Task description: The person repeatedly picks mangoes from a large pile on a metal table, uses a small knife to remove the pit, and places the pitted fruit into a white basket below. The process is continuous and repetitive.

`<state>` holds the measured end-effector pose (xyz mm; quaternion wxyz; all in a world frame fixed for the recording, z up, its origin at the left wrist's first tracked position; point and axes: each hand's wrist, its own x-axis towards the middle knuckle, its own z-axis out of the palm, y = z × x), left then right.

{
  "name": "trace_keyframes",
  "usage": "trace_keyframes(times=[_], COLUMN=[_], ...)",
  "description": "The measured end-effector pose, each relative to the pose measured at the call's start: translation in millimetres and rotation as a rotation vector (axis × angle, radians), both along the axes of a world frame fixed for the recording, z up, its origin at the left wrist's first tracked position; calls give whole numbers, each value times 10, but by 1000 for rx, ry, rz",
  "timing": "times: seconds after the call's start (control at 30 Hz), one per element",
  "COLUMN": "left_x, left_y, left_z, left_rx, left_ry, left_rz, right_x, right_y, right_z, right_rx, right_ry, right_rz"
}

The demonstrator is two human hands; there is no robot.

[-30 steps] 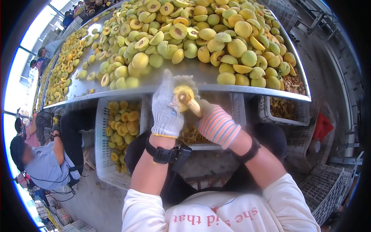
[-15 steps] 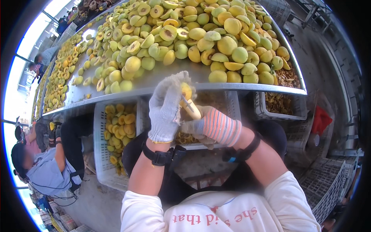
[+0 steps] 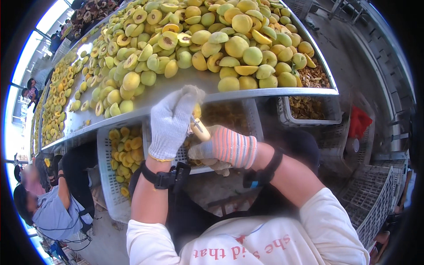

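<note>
My left hand, in a pale grey knitted glove, is closed around a yellow peach piece, which mostly hides behind the fingers. My right hand, gloved in orange and grey stripes, grips a small pitting tool with a light wooden handle. The tool's metal end meets the fruit; its tip is hidden. Both hands are close together just off the near edge of a metal table. Halved yellow-green peaches are heaped there, some with pits in them.
Below the table stand a white crate of peach halves, another crate beneath my hands, and a third crate with brown scraps. Loose pits lie at the table's right end. A co-worker sits at left. Grey crates are at right.
The view has shifted, so table and hands sit further left in the picture. Less of the peach piece shows between my left fingers. Both hands keep their grips.
</note>
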<state>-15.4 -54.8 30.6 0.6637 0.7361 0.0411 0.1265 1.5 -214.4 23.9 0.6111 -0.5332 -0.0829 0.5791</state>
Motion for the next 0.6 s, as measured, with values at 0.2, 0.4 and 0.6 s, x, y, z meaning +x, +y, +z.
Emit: trace_keyframes(times=[0.2, 0.4, 0.6], left_x=[10, 29, -13], left_y=[30, 133, -24], left_z=[-61, 48, -3], left_rx=[46, 47, -38], left_ry=[156, 144, 169], left_rz=[-22, -185, -26], right_x=[-9, -16, -34], right_y=[20, -34, -41], right_z=[-19, -99, -82], right_rx=[-41, 59, 51], right_ry=[-18, 48, 96], right_rz=[-12, 27, 22])
